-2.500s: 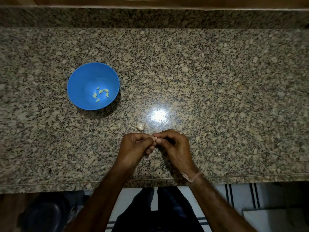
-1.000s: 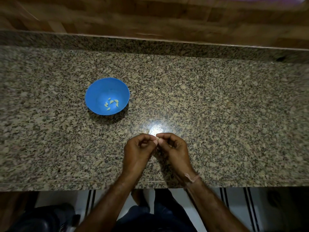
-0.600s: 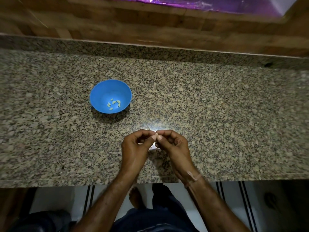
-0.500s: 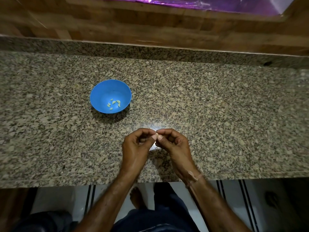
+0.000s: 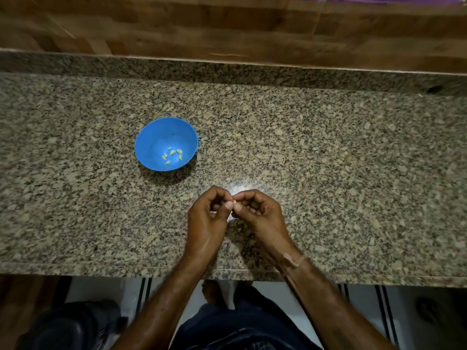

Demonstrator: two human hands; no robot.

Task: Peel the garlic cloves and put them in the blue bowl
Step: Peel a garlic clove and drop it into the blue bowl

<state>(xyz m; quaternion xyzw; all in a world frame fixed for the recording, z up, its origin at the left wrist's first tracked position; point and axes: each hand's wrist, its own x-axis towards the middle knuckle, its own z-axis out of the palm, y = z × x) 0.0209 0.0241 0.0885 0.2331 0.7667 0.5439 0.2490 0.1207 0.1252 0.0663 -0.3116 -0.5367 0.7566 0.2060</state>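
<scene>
Pale clove (image 5: 234,202) pinched between left fingers (image 5: 225,210), right fingers (image 5: 244,197).

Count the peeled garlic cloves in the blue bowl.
6 peeled cloves, loosely clustered on the floor of the blue bowl, toward its right side; small ones may overlap or hide.

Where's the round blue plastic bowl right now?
In the head view, the round blue bowl sits on the speckled granite counter, beyond and left of the left hand, apart from it.
</scene>
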